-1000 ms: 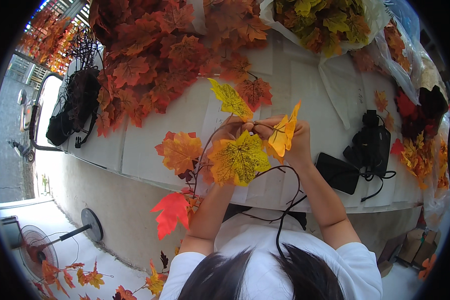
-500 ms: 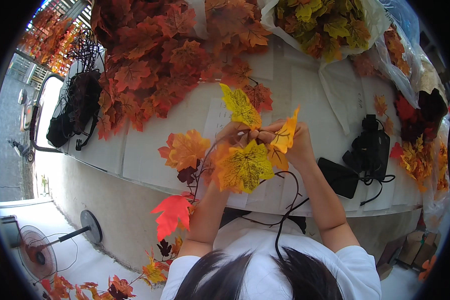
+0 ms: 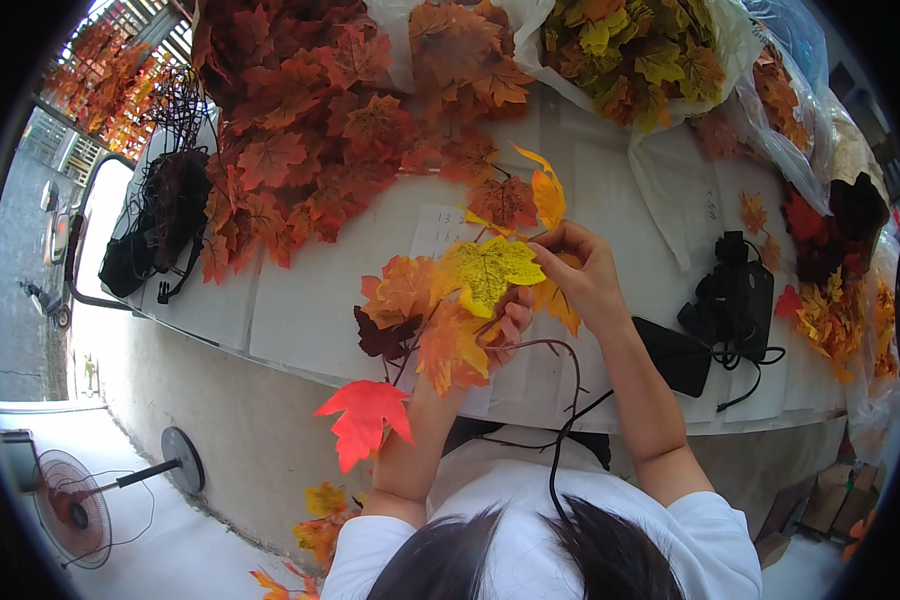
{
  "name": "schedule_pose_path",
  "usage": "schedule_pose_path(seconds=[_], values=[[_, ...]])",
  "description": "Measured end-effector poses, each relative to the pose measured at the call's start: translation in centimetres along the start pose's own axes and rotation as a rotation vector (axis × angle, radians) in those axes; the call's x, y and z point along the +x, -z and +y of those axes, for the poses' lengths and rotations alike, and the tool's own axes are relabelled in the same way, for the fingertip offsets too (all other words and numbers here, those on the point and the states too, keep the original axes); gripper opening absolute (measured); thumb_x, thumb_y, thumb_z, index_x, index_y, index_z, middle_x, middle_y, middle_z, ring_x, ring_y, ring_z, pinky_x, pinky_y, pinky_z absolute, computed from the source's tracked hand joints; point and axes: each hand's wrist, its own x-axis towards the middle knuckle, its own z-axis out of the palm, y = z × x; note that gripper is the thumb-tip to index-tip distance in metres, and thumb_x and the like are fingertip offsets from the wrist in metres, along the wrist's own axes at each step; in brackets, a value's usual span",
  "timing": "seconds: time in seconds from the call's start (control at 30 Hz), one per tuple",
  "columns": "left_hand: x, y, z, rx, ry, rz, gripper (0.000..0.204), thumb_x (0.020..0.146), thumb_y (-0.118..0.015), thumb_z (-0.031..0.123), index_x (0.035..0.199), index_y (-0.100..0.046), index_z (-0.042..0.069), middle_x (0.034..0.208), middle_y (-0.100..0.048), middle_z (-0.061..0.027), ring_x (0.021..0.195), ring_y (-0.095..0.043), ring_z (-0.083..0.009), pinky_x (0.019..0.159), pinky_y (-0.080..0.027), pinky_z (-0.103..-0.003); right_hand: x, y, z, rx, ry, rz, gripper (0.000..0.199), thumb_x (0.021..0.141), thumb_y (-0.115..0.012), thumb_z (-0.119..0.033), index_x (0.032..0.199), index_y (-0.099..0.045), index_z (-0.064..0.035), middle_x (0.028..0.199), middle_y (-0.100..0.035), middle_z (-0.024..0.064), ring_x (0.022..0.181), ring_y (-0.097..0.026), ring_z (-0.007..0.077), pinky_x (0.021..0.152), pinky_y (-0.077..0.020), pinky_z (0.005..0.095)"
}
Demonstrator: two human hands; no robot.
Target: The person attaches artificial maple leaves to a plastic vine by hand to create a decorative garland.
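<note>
In front of my chest is an artificial maple leaf vine with a dark brown stem [image 3: 573, 400]. It carries yellow, orange, red and dark maroon leaves. My left hand [image 3: 511, 325] is curled round the stem, partly hidden behind a yellow maple leaf [image 3: 489, 275] and an orange leaf [image 3: 453, 347]. With thumb and forefinger, my right hand [image 3: 587, 268] pinches at the right edge of that yellow leaf; exactly what lies between the fingertips is hard to see. A yellow-orange leaf [image 3: 548, 196] rises just above those fingers. Over my left forearm hangs a red leaf [image 3: 363, 420].
A heap of red-orange leaves [image 3: 310, 130] covers the table's far left, beside a black bag [image 3: 170, 205]. A white bag [image 3: 722, 95] of yellow-green leaves stands behind. To the right lie a black phone [image 3: 670, 355] and a black cabled device [image 3: 735, 300]. A fan [image 3: 75, 510] is lower left.
The vine has turned and shifted in my hands. My left hand has dropped lower, nearer to me, and the hands are farther apart. The yellow leaf has moved up between them.
</note>
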Motion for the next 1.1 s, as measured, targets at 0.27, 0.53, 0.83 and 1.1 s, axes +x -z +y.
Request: schedule_pose_path(seconds=[0.27, 0.53, 0.83, 1.1], values=[[-3.7, -3.8, -1.1, 0.058, -0.250, -0.447, 0.017, 0.081, -0.050, 0.019, 0.082, -0.051, 0.002, 0.076, -0.054, -0.0060, 0.074, -0.055, -0.0168, 0.050, -0.048, -0.022, 1.0, 2.2, 0.3, -0.241, -0.259, -0.250, 0.023, 0.082, -0.050, -0.018, 0.092, -0.059, 0.0004, 0.078, -0.061, 0.0067, 0.068, -0.055, 0.0116, 0.065, -0.0432, 0.0240], [-6.1, -5.5, 1.7, 0.326, -1.005, 0.033, 0.012, 0.083, -0.048, 0.008, 0.088, -0.055, -0.002, 0.082, -0.058, -0.0079, 0.076, -0.058, -0.0147, 0.046, -0.048, -0.016, 11.4, 0.2, 1.6, -0.981, 0.015, 0.062, 0.026, 0.073, -0.058, -0.028, 0.080, -0.061, -0.0035, 0.074, -0.061, 0.0089, 0.070, -0.058, 0.0222, 0.065, -0.0445, 0.0317], [-0.6, -0.6, 0.5, 0.729, -0.910, 0.513, 0.010, 0.077, -0.060, 0.014, 0.083, -0.054, 0.008, 0.079, -0.060, -0.0031, 0.070, -0.058, -0.0089, 0.036, -0.033, -0.015, 14.8, 0.7, 2.6, -1.138, -0.050, -0.301, 0.020, 0.067, -0.065, -0.022, 0.075, -0.063, -0.0040, 0.074, -0.062, 0.0096, 0.070, -0.058, 0.0256, 0.064, -0.0453, 0.0349], [-0.7, -1.8, -1.1, 0.948, -0.951, 0.412, 0.012, 0.077, -0.060, 0.012, 0.082, -0.053, 0.004, 0.077, -0.059, -0.0070, 0.065, -0.058, -0.0106, 0.035, -0.033, -0.017, 5.0, 0.7, 1.1, 0.329, -0.046, -0.212, 0.012, 0.078, -0.056, -0.012, 0.084, -0.057, -0.0017, 0.070, -0.055, 0.0020, 0.064, -0.053, 0.0078, 0.054, -0.0425, 0.0207]])
